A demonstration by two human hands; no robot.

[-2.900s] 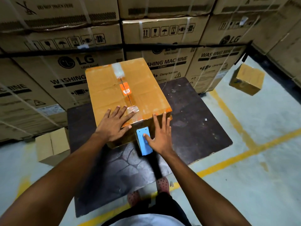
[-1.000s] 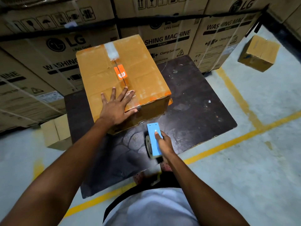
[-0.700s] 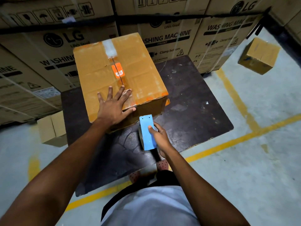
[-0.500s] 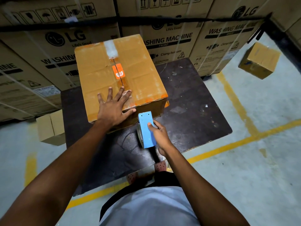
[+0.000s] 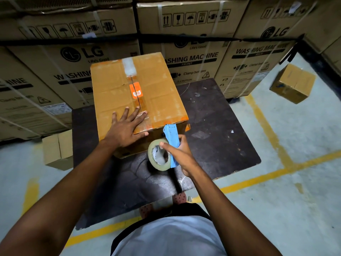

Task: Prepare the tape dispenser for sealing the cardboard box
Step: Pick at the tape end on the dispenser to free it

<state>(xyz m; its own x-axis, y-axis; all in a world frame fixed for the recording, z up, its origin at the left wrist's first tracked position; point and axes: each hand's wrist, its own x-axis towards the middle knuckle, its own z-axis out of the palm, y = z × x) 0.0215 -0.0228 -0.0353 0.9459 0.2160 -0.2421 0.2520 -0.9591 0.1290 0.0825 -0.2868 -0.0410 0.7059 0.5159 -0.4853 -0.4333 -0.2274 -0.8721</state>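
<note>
An orange-brown cardboard box (image 5: pixel 114 89) stands on a dark board (image 5: pixel 217 126), its top seam carrying tape patches and an orange sticker. My left hand (image 5: pixel 127 129) lies flat, fingers spread, on the box's near top edge. My right hand (image 5: pixel 180 156) grips a blue tape dispenser (image 5: pixel 171 139) just in front of the box's near right corner. The dispenser is tilted so its clear tape roll (image 5: pixel 159 157) faces me, and my thumb rests on the roll's rim. Its front end touches or nearly touches the box edge.
Stacked LG washing machine cartons (image 5: pixel 193 43) wall off the back. A small box (image 5: pixel 58 150) sits on the floor at left, another small box (image 5: pixel 293 84) at right. Yellow lines (image 5: pixel 258 180) mark the grey floor. My feet show below the board's near edge.
My right hand has turned the dispenser, so the tape roll now faces me, and brought it up against the box's near corner. The left hand stays flat on the box.
</note>
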